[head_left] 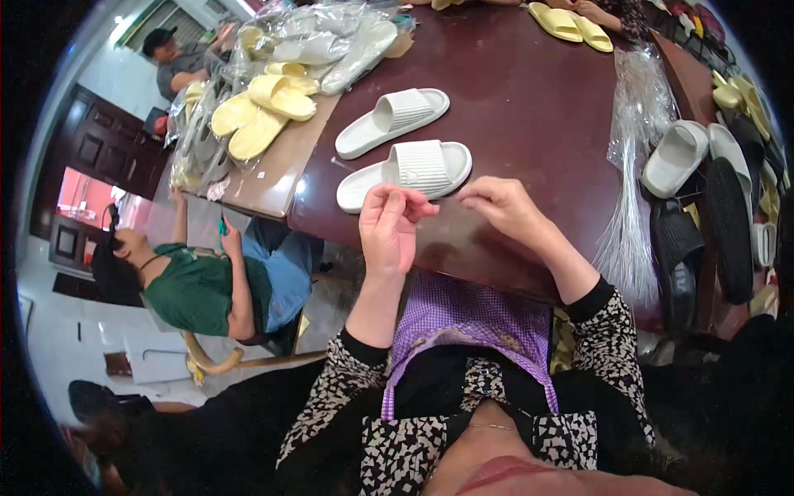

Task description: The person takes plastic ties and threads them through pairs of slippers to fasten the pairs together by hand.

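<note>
My left hand (389,226) is raised just in front of a pale grey slide slipper (423,169), its fingertips pinched together. Facing it, my right hand (504,208) also has thumb and fingers closed in a pinch. Anything between the fingertips is too thin or small to make out. The hands are a short gap apart, over the near edge of the dark red table (513,99). Behind the first slipper lies its mate, another pale grey slide (395,121), toe to the right. Both slippers have ribbed straps.
A bundle of thin clear strands (630,178) lies at right, beside grey slides (674,157) and black slippers (676,256). Yellow slippers (248,132) and plastic-wrapped pairs (314,48) crowd the left. A person in green (194,285) sits at left; yellow slides (571,26) lie far off.
</note>
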`<state>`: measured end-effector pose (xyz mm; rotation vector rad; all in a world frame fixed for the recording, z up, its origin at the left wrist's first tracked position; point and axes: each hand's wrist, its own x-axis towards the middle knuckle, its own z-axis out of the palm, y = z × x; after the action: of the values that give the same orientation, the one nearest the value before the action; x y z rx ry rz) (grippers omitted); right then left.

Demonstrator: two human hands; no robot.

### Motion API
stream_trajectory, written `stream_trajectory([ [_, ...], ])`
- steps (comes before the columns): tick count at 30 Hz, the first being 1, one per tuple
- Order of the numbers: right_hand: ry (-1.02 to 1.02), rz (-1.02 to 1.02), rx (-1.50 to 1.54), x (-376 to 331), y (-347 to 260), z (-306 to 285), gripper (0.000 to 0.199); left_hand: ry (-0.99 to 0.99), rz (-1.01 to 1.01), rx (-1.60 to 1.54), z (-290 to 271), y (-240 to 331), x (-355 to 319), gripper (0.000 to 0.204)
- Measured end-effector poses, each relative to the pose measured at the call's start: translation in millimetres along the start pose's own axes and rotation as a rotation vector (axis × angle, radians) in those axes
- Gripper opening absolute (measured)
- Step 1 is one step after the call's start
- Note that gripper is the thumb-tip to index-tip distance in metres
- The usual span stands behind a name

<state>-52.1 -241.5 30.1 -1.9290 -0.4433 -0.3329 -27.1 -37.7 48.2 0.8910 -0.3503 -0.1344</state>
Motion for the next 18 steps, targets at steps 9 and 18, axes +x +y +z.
stream_trajectory([
  [9, 0.520, 0.138, 0.049, -7, 33, -39, 0.012, -0.279, 0.368, 1.832, -131, -14, 109, 0.052],
  [18, 0.605, 0.058, -0.106, -3, 52, -37, 0.011, -0.529, 0.123, 1.599, -112, -49, 200, 0.028],
])
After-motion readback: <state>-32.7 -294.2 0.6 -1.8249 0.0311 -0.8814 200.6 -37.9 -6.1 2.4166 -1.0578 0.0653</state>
